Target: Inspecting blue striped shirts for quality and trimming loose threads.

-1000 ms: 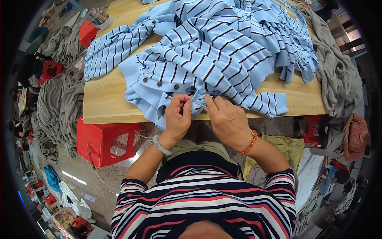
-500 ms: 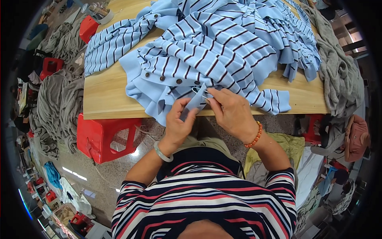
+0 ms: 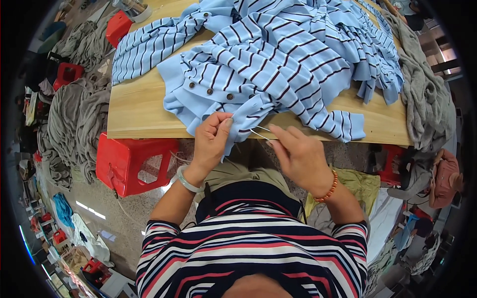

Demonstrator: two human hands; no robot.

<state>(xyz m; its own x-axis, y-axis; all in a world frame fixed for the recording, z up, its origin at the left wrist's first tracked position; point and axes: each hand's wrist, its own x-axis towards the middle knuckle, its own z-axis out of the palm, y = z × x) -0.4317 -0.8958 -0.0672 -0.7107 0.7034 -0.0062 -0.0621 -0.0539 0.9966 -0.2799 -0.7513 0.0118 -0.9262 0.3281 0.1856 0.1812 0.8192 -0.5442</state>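
Observation:
A light blue cardigan [image 3: 278, 64] with dark and white stripes lies bunched on the wooden table, its plain blue button band showing several dark buttons. My left hand [image 3: 211, 139] pinches the blue band between thumb and fingers near the table's front edge. Part of the band hangs below that edge. To its right, my right hand [image 3: 300, 156] is closed on two thin pale strands [image 3: 262, 131], which spread from near the cardigan toward my fingers. Whether they are thread or the prongs of a slim tool, I cannot make out.
More striped blue knitwear [image 3: 377, 59] is heaped at the back right of the table [image 3: 134, 111]. A red stool [image 3: 131, 164] stands under the left front. Grey knit cloth [image 3: 74, 124] is piled at the left, with more [image 3: 422, 89] over the right edge.
My right hand has moved right and down, away from the band, with the pale strands now stretched between. My left hand has shifted left and up along the fabric.

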